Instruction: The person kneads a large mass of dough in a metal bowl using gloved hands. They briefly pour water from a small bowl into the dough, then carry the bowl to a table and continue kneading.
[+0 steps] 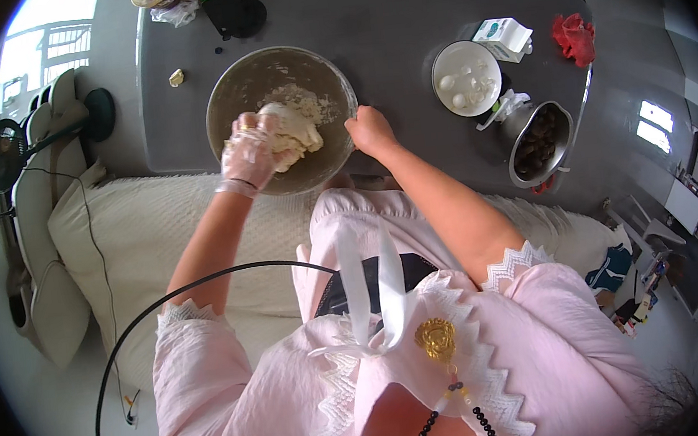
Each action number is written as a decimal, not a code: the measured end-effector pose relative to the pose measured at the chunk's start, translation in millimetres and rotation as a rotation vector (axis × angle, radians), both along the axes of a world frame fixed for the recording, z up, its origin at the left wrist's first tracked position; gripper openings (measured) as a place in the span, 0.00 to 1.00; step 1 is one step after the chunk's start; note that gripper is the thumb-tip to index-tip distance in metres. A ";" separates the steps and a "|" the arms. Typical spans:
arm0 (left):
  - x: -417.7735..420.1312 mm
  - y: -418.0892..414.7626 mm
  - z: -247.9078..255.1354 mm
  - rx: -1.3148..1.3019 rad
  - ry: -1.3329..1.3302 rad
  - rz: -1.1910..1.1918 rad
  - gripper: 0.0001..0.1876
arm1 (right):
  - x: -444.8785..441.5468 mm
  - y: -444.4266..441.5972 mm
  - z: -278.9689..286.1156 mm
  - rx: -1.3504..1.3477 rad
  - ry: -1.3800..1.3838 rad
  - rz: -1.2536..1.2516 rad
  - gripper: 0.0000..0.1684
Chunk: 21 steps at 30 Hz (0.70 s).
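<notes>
A wide metal mixing bowl (pixel 270 58) stands on the grey table in front of me. Inside it lies a lump of pale dough (pixel 293 129), with loose flour (pixel 306 101) beside it. My left hand (pixel 250 152), in a clear plastic glove, is on the left part of the dough with its fingers curled into it. Bare, my right hand (pixel 371 129) is closed on the bowl's right rim; its fingertips are hidden.
To the right are a white bowl with eggshells (pixel 473 85), a carton (pixel 503 38), a metal pot of dark brown items (pixel 564 165) and a red cloth (pixel 574 38). A small pale piece (pixel 177 77) and a black object (pixel 238 17) lie left. A covered sofa (pixel 153 211) borders the table.
</notes>
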<state>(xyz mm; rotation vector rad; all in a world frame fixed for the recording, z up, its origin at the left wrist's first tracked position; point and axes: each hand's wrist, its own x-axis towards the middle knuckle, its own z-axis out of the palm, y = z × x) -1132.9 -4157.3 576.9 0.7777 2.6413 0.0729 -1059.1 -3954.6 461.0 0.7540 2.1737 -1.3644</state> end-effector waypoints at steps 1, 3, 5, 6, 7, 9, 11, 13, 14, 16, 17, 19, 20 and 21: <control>8.5 8.3 0.6 -0.035 -0.003 -0.005 0.31 | 1.2 -0.3 -0.8 -0.007 -0.006 -0.005 0.18; 20.2 10.1 -10.1 0.015 0.014 -0.031 0.23 | 3.3 -0.8 -3.1 -0.021 -0.017 -0.011 0.17; 27.0 9.3 -24.5 0.024 0.031 0.008 0.21 | 5.3 -2.4 -15.2 -0.044 0.015 -0.013 0.17; 27.8 8.2 -30.8 0.034 0.055 0.013 0.21 | 7.5 -4.1 -12.8 -0.033 0.036 -0.026 0.17; 26.3 6.9 -36.9 0.045 0.079 0.018 0.20 | 9.5 -5.2 -10.4 -0.021 0.056 -0.040 0.17; 21.6 4.7 -50.8 0.011 0.089 0.024 0.21 | 10.1 -5.4 -5.8 -0.006 0.063 -0.024 0.17; 13.6 3.3 -63.2 -0.079 0.061 0.027 0.22 | 8.0 -6.0 -0.7 0.005 0.065 -0.009 0.16; 2.3 7.2 -68.1 -0.094 0.017 0.034 0.24 | 6.4 -4.7 5.7 0.020 0.052 0.004 0.16; -3.2 10.0 -69.3 -0.102 -0.005 0.038 0.24 | 6.2 -5.3 10.0 0.046 0.043 0.005 0.15; -14.0 17.4 -69.9 -0.168 -0.137 0.088 0.25 | 6.5 -4.7 8.9 0.038 0.025 0.015 0.15; -19.3 20.5 -71.1 -0.201 -0.203 0.113 0.26 | 5.9 -4.3 7.7 0.034 0.016 0.020 0.15; -32.3 23.5 -79.4 -0.158 -0.247 0.148 0.27 | 7.3 -4.6 6.5 0.061 0.047 0.027 0.15; -37.9 24.8 -83.7 -0.137 -0.268 0.167 0.27 | 8.7 -5.3 5.7 0.075 0.062 0.032 0.15; -44.6 28.7 -85.3 -0.156 -0.278 0.169 0.27 | 8.1 -4.9 5.8 0.082 0.078 0.034 0.15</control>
